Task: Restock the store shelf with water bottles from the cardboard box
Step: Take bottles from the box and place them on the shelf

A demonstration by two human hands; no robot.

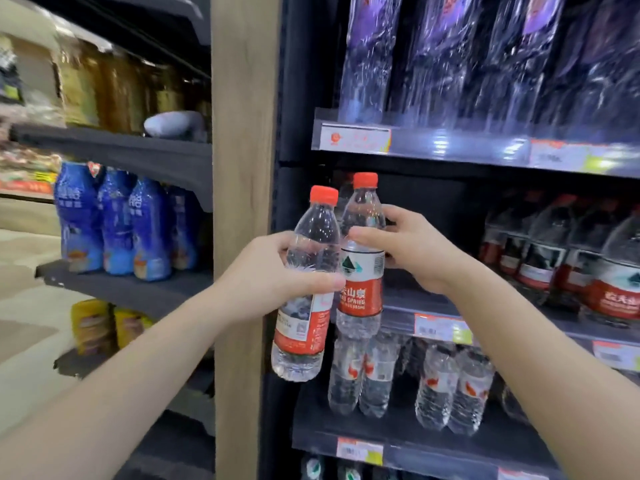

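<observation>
In front of the left end of the dark middle shelf (398,318), two identical items are held side by side, one per hand.

Left hand (266,282): fingers and thumb are wrapped around the midsection of a clear plastic water bottle with a red cap and a red-and-white label (301,336). This bottle is tilted slightly, cap leaning right. It sits in front of the dark side panel, just right of the light wooden upright post (242,168).

Right hand (415,252): thumb and fingers are clamped around the shoulder of a second clear red-capped water bottle (360,299), which is upright with its label facing the camera. Its base is level with the shelf's front rail; contact with the shelf cannot be determined. The two held bottles overlap in view; whether they touch cannot be determined.

Surrounding stock:
- Middle shelf, right: a row of matching red-labelled water bottles (554,268), well apart from the held pair.
- Lower shelf: clear bottles with a red fish mark (367,372), standing upright.
- Upper shelf: dark film-wrapped packs (446,60), blurred.
- Left unit: blue plastic bottles (114,226) in a row, with yellow packs (93,325) one shelf below.

Price tags (440,329) are fixed along the shelf rails.
</observation>
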